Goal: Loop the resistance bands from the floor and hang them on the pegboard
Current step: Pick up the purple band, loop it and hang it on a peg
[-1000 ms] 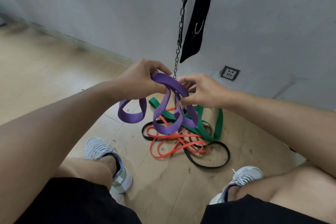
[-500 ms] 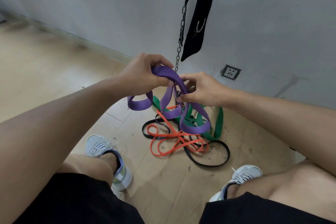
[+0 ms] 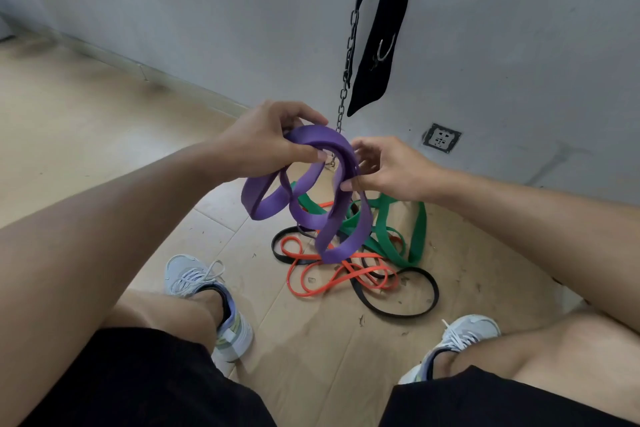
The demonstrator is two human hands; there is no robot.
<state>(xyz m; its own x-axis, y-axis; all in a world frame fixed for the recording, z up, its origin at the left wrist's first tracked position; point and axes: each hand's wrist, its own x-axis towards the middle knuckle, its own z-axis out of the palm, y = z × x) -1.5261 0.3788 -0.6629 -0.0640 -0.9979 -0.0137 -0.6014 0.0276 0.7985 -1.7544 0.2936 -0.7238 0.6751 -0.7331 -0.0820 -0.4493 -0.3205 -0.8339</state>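
I hold a wide purple resistance band in the air, folded into several hanging loops. My left hand grips its top fold from the left. On the right strand, my right hand pinches the band between thumb and fingers. Below, on the wooden floor, lies a tangle of a green band, an orange band and a black band. No pegboard is in view.
A grey wall rises just behind the pile, with a socket low down. A metal chain and a black strap with a hook hang from above. My shoes flank the pile.
Both hands have worked the purple band into tighter folds and lifted it a little. The left loop has drawn up closer to my left hand. The bands on the floor have not moved.
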